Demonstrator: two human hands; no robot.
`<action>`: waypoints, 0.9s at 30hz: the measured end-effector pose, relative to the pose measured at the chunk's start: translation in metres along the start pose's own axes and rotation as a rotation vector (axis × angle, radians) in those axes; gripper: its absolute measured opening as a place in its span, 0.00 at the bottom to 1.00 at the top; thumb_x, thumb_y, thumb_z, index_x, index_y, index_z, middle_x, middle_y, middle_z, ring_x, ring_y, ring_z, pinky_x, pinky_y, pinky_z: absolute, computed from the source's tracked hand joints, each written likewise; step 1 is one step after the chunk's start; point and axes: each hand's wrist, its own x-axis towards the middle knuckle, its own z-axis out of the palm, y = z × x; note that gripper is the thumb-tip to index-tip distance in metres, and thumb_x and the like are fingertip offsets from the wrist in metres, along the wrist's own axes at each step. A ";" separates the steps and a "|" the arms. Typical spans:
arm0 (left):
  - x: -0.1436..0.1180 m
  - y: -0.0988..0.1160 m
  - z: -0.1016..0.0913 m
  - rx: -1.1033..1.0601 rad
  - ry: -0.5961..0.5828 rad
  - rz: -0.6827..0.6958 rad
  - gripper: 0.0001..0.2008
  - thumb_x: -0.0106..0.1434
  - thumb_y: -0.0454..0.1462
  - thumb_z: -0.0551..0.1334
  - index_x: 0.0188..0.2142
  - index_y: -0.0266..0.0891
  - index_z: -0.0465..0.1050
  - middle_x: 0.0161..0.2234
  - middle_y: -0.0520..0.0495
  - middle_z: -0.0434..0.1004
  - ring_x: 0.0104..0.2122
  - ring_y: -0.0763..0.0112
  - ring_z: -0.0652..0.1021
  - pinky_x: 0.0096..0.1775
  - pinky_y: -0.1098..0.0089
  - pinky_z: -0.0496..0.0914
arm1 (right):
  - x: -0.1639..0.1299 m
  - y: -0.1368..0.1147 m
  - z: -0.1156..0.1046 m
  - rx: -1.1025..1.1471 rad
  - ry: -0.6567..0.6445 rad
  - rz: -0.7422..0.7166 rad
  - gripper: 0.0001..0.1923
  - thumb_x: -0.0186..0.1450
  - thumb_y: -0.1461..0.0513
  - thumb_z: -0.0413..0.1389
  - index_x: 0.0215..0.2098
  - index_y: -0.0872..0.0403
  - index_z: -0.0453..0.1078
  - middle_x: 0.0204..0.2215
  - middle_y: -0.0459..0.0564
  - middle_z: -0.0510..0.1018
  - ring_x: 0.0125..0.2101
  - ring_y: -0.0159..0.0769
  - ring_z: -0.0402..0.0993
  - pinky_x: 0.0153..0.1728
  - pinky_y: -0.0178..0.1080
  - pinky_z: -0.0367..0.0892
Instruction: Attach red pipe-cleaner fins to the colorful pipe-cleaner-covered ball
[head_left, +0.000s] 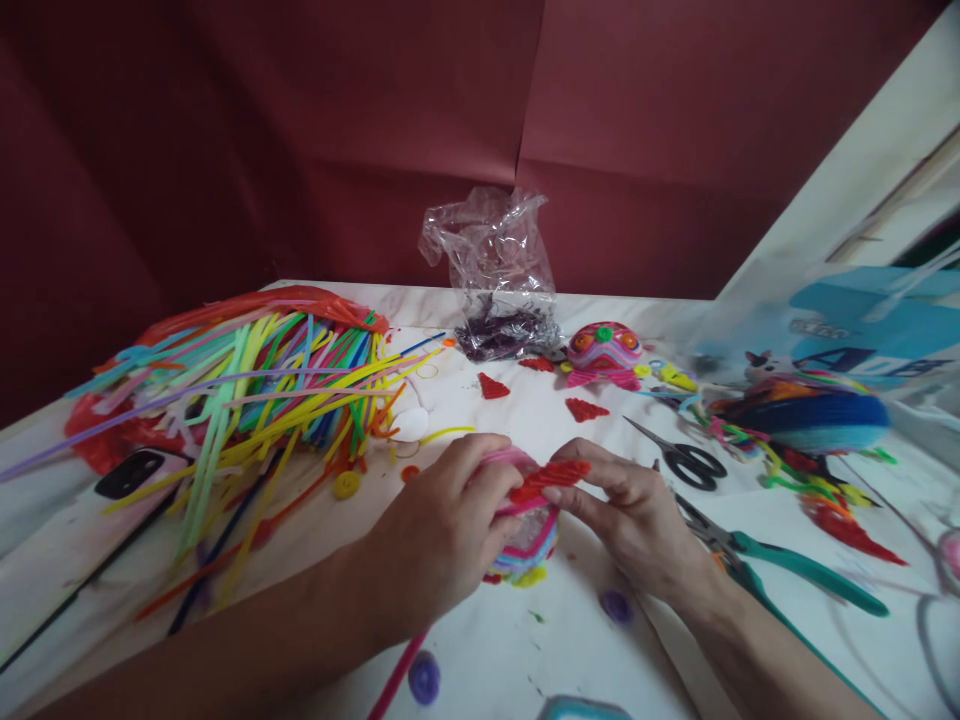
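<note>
Both forearms come in from the bottom edge and meet over the middle of the white worktop [525, 650]. The left hand [442, 525] lies palm down, its fingers curled around a small woven ball [529, 535] of pink, blue and yellow strands, which rests low on the worktop between the two hands. The right hand [637, 520] lies on its side, thumb and forefinger pinched on a red strip [551, 477] laid across the top of the ball.

Two purple buttons [424, 676] lie near the forearms, and one pink stick [397, 675] slants beside them. Right of the right wrist sit one pair of green pliers [795, 565] and, beyond, one pair of black scissors [686, 460]. A yellow button [346, 485] lies left of the left hand.

Farther left spreads a heap of coloured sticks [247, 400], too many to count, with one black phone [129, 473] at its edge. Behind the hands lie three red triangles [586, 409], then one finished ball [604, 350], and at the back one clear bag [495, 270].
</note>
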 end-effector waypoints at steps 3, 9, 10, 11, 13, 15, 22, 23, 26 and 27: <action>-0.002 0.001 0.002 0.002 0.024 -0.027 0.07 0.59 0.28 0.58 0.39 0.34 0.69 0.45 0.40 0.68 0.47 0.65 0.71 0.50 0.67 0.68 | 0.000 0.000 -0.001 -0.005 -0.011 -0.007 0.09 0.66 0.58 0.54 0.30 0.52 0.72 0.27 0.46 0.69 0.29 0.34 0.66 0.31 0.37 0.62; -0.003 0.003 0.005 -0.029 0.076 0.022 0.06 0.61 0.27 0.55 0.34 0.36 0.68 0.45 0.41 0.69 0.48 0.66 0.71 0.50 0.66 0.69 | 0.003 -0.003 -0.005 -0.010 -0.081 -0.004 0.10 0.68 0.58 0.52 0.32 0.52 0.72 0.28 0.46 0.69 0.30 0.34 0.67 0.32 0.37 0.63; -0.003 0.003 0.006 -0.035 0.074 0.032 0.06 0.61 0.27 0.55 0.34 0.37 0.67 0.45 0.40 0.69 0.48 0.65 0.71 0.50 0.65 0.69 | 0.004 -0.004 -0.006 -0.010 -0.097 0.001 0.10 0.67 0.58 0.52 0.33 0.52 0.72 0.28 0.46 0.69 0.30 0.34 0.67 0.32 0.37 0.63; -0.003 0.003 0.006 -0.040 0.066 0.038 0.05 0.61 0.28 0.55 0.34 0.37 0.67 0.45 0.40 0.69 0.48 0.65 0.71 0.50 0.64 0.69 | 0.004 -0.004 -0.007 -0.009 -0.111 0.005 0.10 0.67 0.58 0.52 0.33 0.52 0.73 0.29 0.46 0.69 0.30 0.34 0.67 0.32 0.36 0.63; -0.003 0.002 0.005 -0.046 0.044 0.036 0.04 0.60 0.28 0.56 0.35 0.37 0.66 0.44 0.39 0.69 0.49 0.63 0.71 0.50 0.63 0.69 | 0.005 -0.004 -0.010 -0.007 -0.136 0.007 0.09 0.67 0.58 0.53 0.34 0.52 0.73 0.29 0.47 0.70 0.30 0.34 0.68 0.33 0.36 0.64; -0.003 0.002 0.004 -0.043 0.032 0.026 0.06 0.59 0.28 0.57 0.36 0.37 0.65 0.45 0.38 0.69 0.49 0.62 0.70 0.50 0.63 0.69 | 0.005 -0.003 -0.011 -0.003 -0.151 0.003 0.09 0.67 0.59 0.53 0.35 0.51 0.74 0.30 0.47 0.70 0.31 0.33 0.68 0.33 0.36 0.64; -0.002 0.002 -0.003 0.105 -0.019 0.137 0.05 0.62 0.28 0.53 0.32 0.34 0.67 0.46 0.35 0.70 0.49 0.61 0.72 0.50 0.64 0.70 | 0.005 -0.002 -0.012 0.002 -0.166 0.003 0.08 0.67 0.63 0.53 0.37 0.50 0.74 0.31 0.46 0.70 0.32 0.33 0.68 0.35 0.36 0.63; -0.001 0.002 -0.003 0.134 -0.017 0.167 0.06 0.61 0.27 0.53 0.32 0.34 0.67 0.44 0.35 0.72 0.49 0.61 0.73 0.50 0.64 0.70 | 0.006 -0.002 -0.012 0.002 -0.170 0.005 0.08 0.67 0.63 0.52 0.37 0.50 0.74 0.31 0.46 0.70 0.32 0.33 0.68 0.35 0.36 0.63; 0.001 0.002 -0.001 0.165 0.035 0.189 0.07 0.59 0.25 0.54 0.30 0.34 0.67 0.41 0.35 0.74 0.46 0.60 0.75 0.48 0.64 0.72 | 0.006 -0.004 -0.013 0.002 -0.173 0.004 0.08 0.67 0.62 0.52 0.37 0.50 0.74 0.32 0.47 0.70 0.32 0.33 0.68 0.35 0.36 0.63; 0.001 0.002 0.001 0.159 0.054 0.176 0.07 0.58 0.25 0.54 0.29 0.34 0.67 0.40 0.35 0.75 0.45 0.60 0.75 0.47 0.64 0.73 | 0.006 -0.004 -0.013 0.001 -0.172 0.000 0.08 0.67 0.62 0.52 0.37 0.50 0.74 0.32 0.47 0.70 0.32 0.33 0.68 0.35 0.36 0.63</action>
